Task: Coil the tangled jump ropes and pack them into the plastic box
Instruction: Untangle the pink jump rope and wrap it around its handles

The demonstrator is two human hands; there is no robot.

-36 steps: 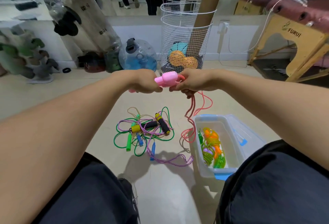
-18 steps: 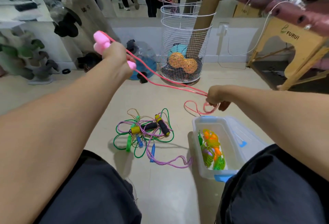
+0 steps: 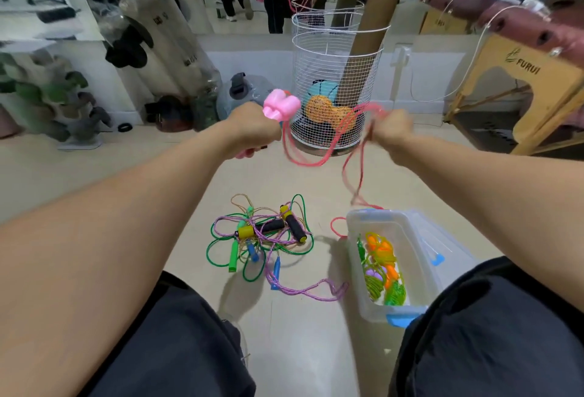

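Observation:
My left hand grips the two pink handles of a pink jump rope, held up in front of me. The pink cord sags in loops between my hands and trails down to the floor by the box. My right hand grips the cord to the right at the same height. On the floor lies a tangle of green, purple and tan ropes with black-and-yellow, green and blue handles. The clear plastic box at the lower right holds coiled orange, green and purple ropes.
A white wire basket with cardboard tubes and balls stands beyond my hands. A blue water jug and bagged items sit at the back left. A wooden massage table is at the right. My knees frame the floor space.
My left hand has come down and rightwards with the pink handles. My right hand rose with the cord, so the stretched rope now hangs in slack loops between my hands.

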